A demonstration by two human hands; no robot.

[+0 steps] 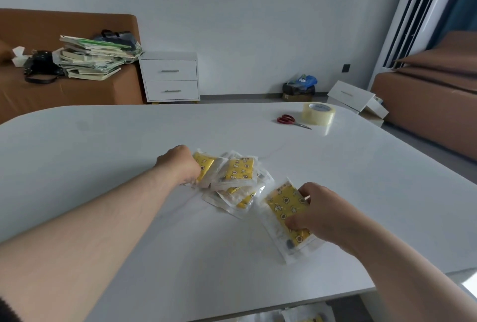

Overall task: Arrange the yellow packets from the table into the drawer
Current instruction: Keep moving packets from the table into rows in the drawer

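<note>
Gripping one yellow packet (286, 208) on the white worktop (129, 141), the right hand (324, 214) is closed; the left hand (180, 164) clutches another packet (205, 164) beside the loose pile (238, 182).

Both bare forearms reach forward, the left hand (180, 165) curled knuckles-up with fingers tucked under, the right hand (318, 212) nearer, its fingers bent in a grip.

Soft, even daylight fills the room, faint glare on the desk (327, 130) beside the tape, wide-angle bending at edges, slight softness throughout.
</note>
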